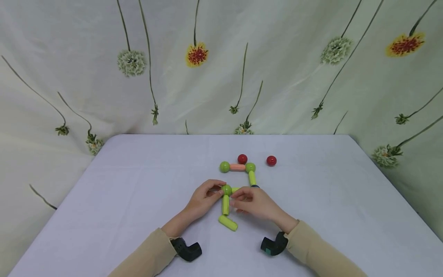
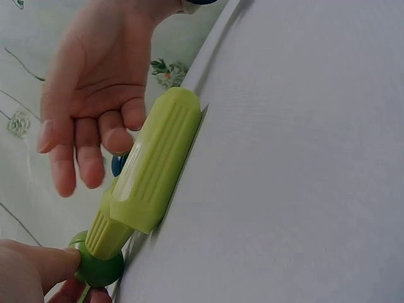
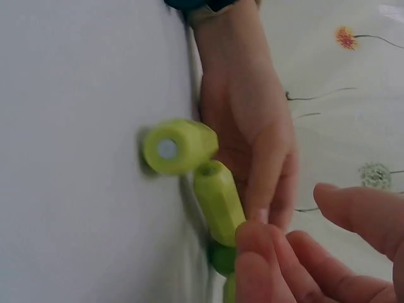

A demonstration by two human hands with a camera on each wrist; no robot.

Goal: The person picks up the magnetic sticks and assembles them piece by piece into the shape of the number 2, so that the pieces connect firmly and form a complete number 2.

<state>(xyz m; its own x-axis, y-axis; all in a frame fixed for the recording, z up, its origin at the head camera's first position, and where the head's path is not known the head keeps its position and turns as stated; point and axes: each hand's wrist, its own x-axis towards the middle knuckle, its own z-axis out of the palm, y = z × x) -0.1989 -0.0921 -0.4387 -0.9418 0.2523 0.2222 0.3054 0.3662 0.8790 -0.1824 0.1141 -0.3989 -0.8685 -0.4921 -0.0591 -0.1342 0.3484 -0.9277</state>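
Observation:
My left hand [image 1: 200, 200] pinches a green ball [image 1: 226, 189] between thumb and fingers. From that ball a yellow-green ribbed rod [image 1: 225, 206] extends toward me, and another short rod [image 1: 235, 189] leads right, partly hidden by my right hand [image 1: 257, 204]. The right hand's fingers are relaxed, with thumb and fingertips apart in the right wrist view and nothing between them. A further yellow-green rod [image 1: 227, 222] lies slantwise at the near rod's end; its end face [image 3: 166, 149] shows a silvery disc. A dark blue ball [image 1: 255, 186] is mostly covered by the right hand.
Beyond the hands, a yellow-green rod [image 1: 252, 178] runs up to a green ball [image 1: 250, 167]. A pink rod [image 1: 237, 167] joins it to another green ball [image 1: 224, 166]. Two red balls [image 1: 242, 159] sit farther back on the white-covered table [image 1: 138, 173], before a floral curtain.

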